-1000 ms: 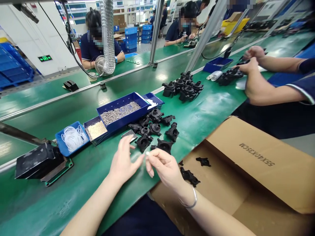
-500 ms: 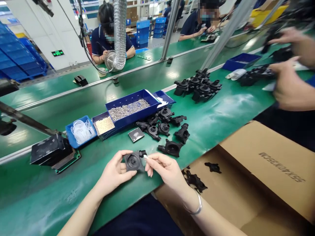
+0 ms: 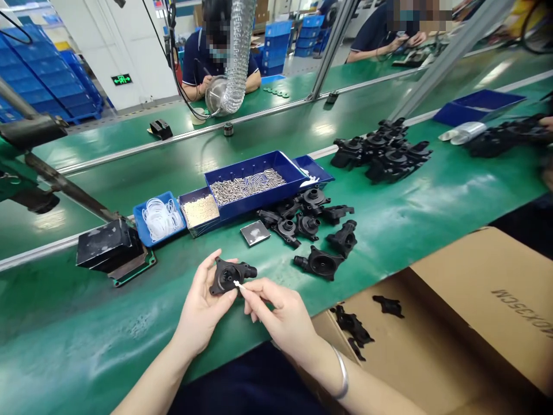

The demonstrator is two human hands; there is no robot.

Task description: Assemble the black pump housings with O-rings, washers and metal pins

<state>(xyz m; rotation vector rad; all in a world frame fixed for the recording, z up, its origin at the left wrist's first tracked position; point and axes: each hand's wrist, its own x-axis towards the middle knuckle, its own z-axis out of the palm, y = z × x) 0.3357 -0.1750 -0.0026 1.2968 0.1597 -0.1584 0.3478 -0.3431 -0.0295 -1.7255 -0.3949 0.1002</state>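
Note:
My left hand (image 3: 206, 308) grips a black plastic housing (image 3: 221, 270) by its edge, the round hollow facing up and the threaded spout pointing right. Between thumb and forefinger, my right hand (image 3: 276, 311) pinches a small white plastic piece (image 3: 237, 283); its tip reaches over the housing's hollow. Whether the piece touches the housing I cannot tell. Beyond my hands lies a flat square metal block (image 3: 255, 233). Another black housing (image 3: 322, 263) rests hollow side up to the right, near a group of similar housings (image 3: 307, 226).
Behind stand a blue tray of white rings (image 3: 161, 220), a bin of cream-coloured small parts (image 3: 200, 211) and a blue tray of metal pins (image 3: 248, 187). A black-topped fixture (image 3: 110, 245) stands left. An open cardboard box (image 3: 466, 276) with black parts sits below the bench edge at right.
My right hand has brought the white piece from beside the spout to over the housing's hollow. The housing has tilted in my left hand. The view has shifted, and the co-worker's hands have mostly left it.

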